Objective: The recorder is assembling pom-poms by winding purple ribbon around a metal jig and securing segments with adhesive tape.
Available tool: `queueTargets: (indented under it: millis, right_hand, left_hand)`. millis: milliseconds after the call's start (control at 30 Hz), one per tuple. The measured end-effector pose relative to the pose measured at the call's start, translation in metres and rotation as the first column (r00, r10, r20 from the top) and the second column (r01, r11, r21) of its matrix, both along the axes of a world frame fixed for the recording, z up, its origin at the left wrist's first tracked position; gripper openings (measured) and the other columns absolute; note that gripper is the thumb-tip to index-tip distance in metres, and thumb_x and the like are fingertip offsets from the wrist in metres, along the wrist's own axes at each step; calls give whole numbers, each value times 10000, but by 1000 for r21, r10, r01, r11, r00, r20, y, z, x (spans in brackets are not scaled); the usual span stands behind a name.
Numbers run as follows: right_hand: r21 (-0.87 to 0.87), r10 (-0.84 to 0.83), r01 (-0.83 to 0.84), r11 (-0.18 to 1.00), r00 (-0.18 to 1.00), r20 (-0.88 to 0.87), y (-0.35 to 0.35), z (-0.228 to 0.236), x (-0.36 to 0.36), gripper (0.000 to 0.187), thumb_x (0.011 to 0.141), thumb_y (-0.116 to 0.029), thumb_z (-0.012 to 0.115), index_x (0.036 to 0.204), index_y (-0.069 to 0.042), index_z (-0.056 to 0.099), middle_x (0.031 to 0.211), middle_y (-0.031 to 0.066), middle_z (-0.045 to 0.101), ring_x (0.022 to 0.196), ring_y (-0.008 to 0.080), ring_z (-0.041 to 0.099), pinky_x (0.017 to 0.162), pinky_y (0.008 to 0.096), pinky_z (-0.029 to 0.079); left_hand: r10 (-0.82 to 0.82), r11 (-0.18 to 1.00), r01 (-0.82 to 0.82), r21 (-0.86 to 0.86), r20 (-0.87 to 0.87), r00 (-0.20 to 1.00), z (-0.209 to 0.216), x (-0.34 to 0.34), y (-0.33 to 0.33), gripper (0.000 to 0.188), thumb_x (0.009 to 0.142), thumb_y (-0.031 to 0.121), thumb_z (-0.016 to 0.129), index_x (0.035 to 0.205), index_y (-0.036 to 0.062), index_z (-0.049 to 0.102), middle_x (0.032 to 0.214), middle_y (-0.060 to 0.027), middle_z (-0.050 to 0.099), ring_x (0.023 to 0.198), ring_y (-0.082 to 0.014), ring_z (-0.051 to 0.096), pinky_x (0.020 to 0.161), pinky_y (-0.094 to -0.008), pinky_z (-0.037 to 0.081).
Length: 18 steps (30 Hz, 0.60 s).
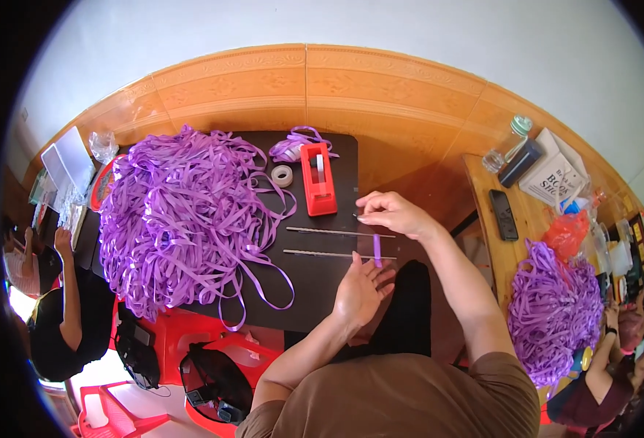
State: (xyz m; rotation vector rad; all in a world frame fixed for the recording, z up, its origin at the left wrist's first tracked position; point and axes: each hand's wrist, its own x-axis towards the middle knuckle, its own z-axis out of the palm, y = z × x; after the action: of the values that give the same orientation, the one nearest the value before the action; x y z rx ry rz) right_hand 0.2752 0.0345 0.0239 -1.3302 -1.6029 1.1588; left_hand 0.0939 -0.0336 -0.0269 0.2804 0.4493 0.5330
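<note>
You're in a makeshift workshop: purple ribbon heaps (183, 219) on dark table (315, 288), tape dispenser (321, 203), red plastic chairs (167, 337), co-workers (81, 317) nearby.

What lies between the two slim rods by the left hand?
In the head view, a short purple strip crosses the gap near the right ends of the rods; farther left, dark tabletop shows between.

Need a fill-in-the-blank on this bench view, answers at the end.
1. Exactly ____ rods jut past the edge of the dark table.
2. The tape dispenser is coloured ____.
3. The ribbon pile lies to the ____ of the dispenser.
4. The hand nearer the dispenser is the person's ____.

Missing words: two; red; left; right.
</note>
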Motion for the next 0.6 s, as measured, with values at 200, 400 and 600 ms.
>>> queueTargets:
  millis: [200,400,600]
  right_hand:
    - [-122,226,-210,970,965,135,-23,-10,33,144,836,-126,641,730,-37,602,1157,154,583,931,191,526,824,329,403]
    - [-147,322,-307,940,942,95,-19,-35,40,187,833,-131,646,704,-14,577,917,87,593,868,177,521,780,323,398]
    - [-136,309,-293,946,944,114,-20,-35,36,206,825,-146,656,691,-4,591,743,39,529,781,146,507,730,295,397]
  left_hand:
    - [3,999,-2,38,-30,1000,2,0,3,732,947,588,291,1347,-21,364,1295,-118,451,1160,-264,426,958,-393,326]
    - [-7,999,8,39,-21,1000,2,0,3,731,952,579,284,1361,-24,344,1314,-124,438,1168,-266,422,961,-393,329]
    - [-10,999,11,37,-29,1000,1,0,2,725,956,574,275,1360,-24,345,1330,-135,431,1189,-271,412,967,-395,325]
